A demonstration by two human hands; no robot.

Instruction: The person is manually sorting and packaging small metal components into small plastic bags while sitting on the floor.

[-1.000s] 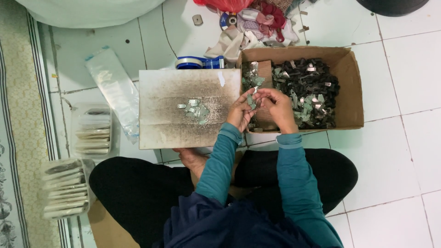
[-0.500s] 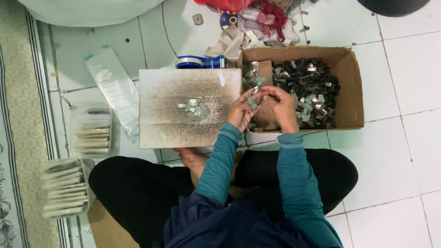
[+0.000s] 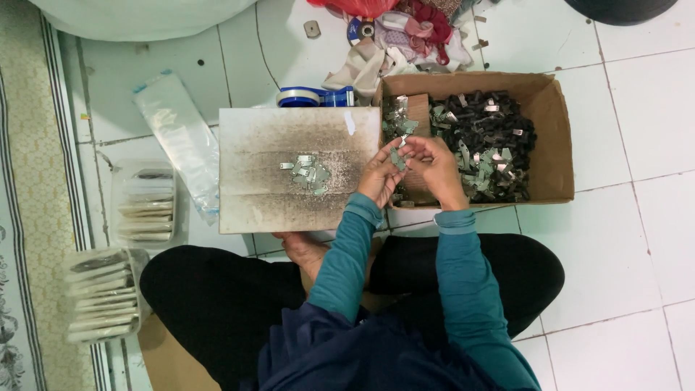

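I sit cross-legged on white floor tiles. My left hand [image 3: 380, 176] and my right hand [image 3: 436, 165] meet over the left end of a cardboard box [image 3: 552, 137], pinching a small silvery metal piece [image 3: 397, 158] between their fingertips. The box holds a heap of dark and silvery small metal parts [image 3: 483, 142]. To the left lies a stained rectangular board [image 3: 260, 188] with a small pile of silvery pieces [image 3: 309, 172] on its middle.
A blue tape dispenser [image 3: 313, 97] sits behind the board. Crumpled cloth and bags [image 3: 409, 32] lie behind the box. A clear plastic sleeve [image 3: 176, 134] and two clear packs of stacked items [image 3: 141, 205] [image 3: 98, 293] lie at the left, beside a patterned mat [image 3: 29, 188].
Both hands stay together over the box's left end with only slight finger movement on the small piece. Nothing else has moved.
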